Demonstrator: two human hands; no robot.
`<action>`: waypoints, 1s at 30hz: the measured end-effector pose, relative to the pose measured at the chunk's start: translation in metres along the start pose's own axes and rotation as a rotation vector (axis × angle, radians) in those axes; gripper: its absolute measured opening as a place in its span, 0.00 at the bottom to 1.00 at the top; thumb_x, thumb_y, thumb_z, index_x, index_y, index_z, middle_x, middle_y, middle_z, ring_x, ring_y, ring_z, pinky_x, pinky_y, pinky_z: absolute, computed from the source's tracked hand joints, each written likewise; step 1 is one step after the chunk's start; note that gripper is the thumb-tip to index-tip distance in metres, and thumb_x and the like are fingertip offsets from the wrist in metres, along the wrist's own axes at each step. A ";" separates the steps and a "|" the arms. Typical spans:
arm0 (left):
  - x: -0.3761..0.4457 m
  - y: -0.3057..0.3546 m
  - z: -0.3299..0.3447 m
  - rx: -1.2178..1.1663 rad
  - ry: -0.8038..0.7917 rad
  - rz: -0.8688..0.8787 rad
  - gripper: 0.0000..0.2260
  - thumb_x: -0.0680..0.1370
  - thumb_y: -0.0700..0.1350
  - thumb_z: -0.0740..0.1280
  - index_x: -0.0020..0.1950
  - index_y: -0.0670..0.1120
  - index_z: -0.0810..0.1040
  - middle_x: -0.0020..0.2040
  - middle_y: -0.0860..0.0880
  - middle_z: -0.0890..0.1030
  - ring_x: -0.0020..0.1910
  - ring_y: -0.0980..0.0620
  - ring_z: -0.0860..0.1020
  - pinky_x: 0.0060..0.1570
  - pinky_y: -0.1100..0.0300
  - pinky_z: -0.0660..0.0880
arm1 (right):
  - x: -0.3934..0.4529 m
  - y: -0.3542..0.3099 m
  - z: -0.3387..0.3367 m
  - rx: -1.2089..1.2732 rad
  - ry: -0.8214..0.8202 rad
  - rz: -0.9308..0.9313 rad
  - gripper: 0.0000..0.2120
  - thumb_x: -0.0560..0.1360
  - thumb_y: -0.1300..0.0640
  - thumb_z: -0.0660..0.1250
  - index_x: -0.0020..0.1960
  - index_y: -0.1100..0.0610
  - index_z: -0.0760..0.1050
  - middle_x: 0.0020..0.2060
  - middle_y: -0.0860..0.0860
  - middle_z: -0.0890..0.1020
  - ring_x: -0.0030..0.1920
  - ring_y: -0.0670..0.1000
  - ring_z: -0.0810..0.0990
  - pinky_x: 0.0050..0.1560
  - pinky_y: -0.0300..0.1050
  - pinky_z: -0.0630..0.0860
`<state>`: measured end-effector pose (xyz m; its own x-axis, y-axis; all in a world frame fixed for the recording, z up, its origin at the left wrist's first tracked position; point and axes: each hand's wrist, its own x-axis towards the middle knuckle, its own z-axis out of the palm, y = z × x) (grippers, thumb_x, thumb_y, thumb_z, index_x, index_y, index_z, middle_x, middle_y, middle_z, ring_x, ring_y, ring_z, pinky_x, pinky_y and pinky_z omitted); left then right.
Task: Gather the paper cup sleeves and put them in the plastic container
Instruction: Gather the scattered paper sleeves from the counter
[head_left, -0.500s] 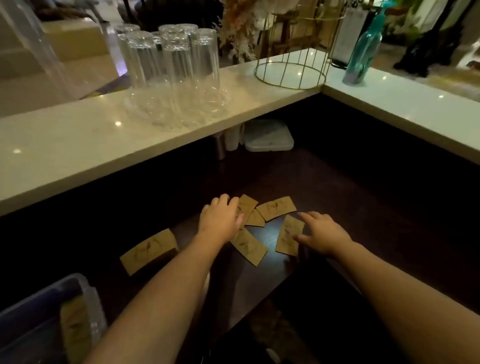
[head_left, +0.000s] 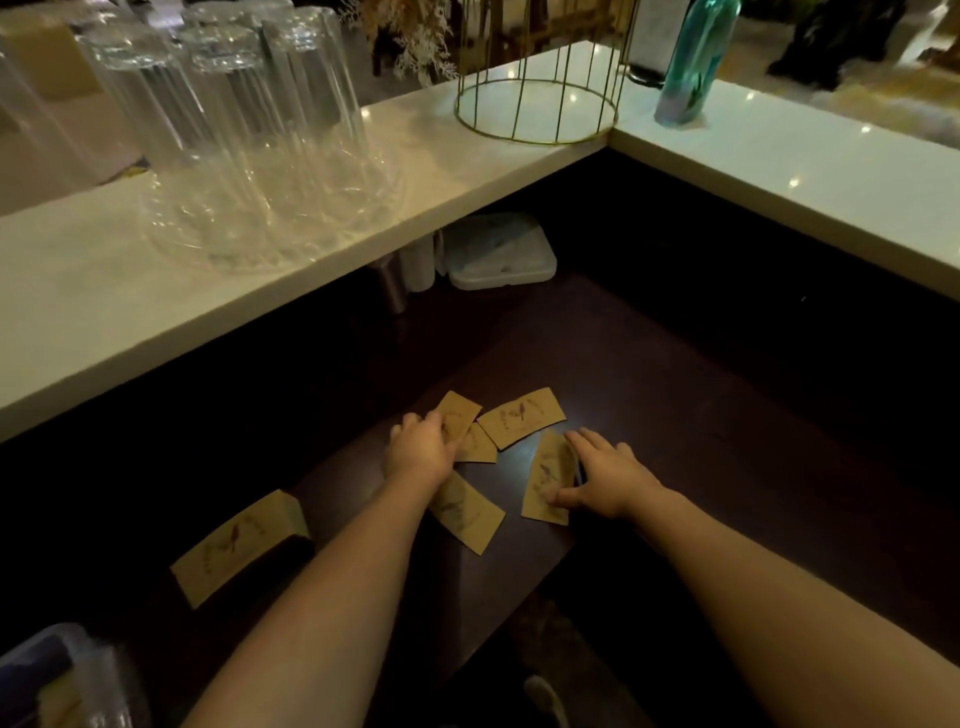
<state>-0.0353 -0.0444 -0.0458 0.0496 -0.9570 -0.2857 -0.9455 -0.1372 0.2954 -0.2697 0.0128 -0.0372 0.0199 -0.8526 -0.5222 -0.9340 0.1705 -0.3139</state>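
Observation:
Several flat brown paper cup sleeves lie scattered on a dark lower counter (head_left: 649, 395). My left hand (head_left: 418, 451) rests over the far-left sleeve (head_left: 460, 413), fingers curled on it. Under my left wrist lies another sleeve (head_left: 470, 514). My right hand (head_left: 605, 475) pinches the edge of an upright-lying sleeve (head_left: 545, 480), thumb beneath it. A further sleeve (head_left: 522, 415) lies between the hands, a small one (head_left: 480, 444) beside it. One sleeve (head_left: 239, 545) sits apart at the left. The clear plastic container (head_left: 78, 675) is at the bottom left corner with a sleeve inside.
A white raised countertop (head_left: 260, 280) wraps the back and right. On it stand upturned glasses on a glass tray (head_left: 249, 130), a gold wire basket (head_left: 535, 98) and a teal bottle (head_left: 691, 67). A lidded plastic box (head_left: 498, 249) sits under the counter's overhang.
My right hand has closed onto the edge of the sleeve beside it and begun lifting that edge. My left hand has curled tighter on the far-left sleeve.

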 end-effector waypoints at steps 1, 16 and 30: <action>0.002 -0.001 0.004 0.010 0.007 -0.011 0.22 0.77 0.54 0.66 0.69 0.49 0.69 0.65 0.43 0.72 0.64 0.42 0.69 0.58 0.47 0.72 | 0.002 0.000 0.000 0.002 -0.004 -0.006 0.52 0.65 0.34 0.70 0.78 0.48 0.46 0.79 0.48 0.51 0.72 0.60 0.56 0.69 0.57 0.64; -0.030 -0.020 -0.020 -0.802 -0.088 -0.145 0.13 0.76 0.40 0.67 0.57 0.55 0.75 0.51 0.54 0.80 0.45 0.57 0.77 0.39 0.57 0.76 | -0.001 -0.006 0.009 0.217 0.282 -0.032 0.37 0.70 0.54 0.72 0.75 0.48 0.59 0.65 0.53 0.68 0.62 0.57 0.70 0.57 0.48 0.72; -0.146 -0.042 -0.030 -1.593 -0.463 -0.483 0.11 0.79 0.40 0.60 0.59 0.47 0.77 0.57 0.38 0.82 0.55 0.38 0.81 0.52 0.39 0.79 | -0.046 -0.063 0.007 1.349 -0.186 -0.095 0.20 0.65 0.64 0.75 0.56 0.60 0.79 0.50 0.62 0.85 0.49 0.59 0.81 0.58 0.56 0.76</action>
<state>0.0070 0.0939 0.0107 -0.1492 -0.6484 -0.7465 0.3624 -0.7383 0.5689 -0.2090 0.0446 0.0006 0.2113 -0.8277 -0.5198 0.1424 0.5522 -0.8215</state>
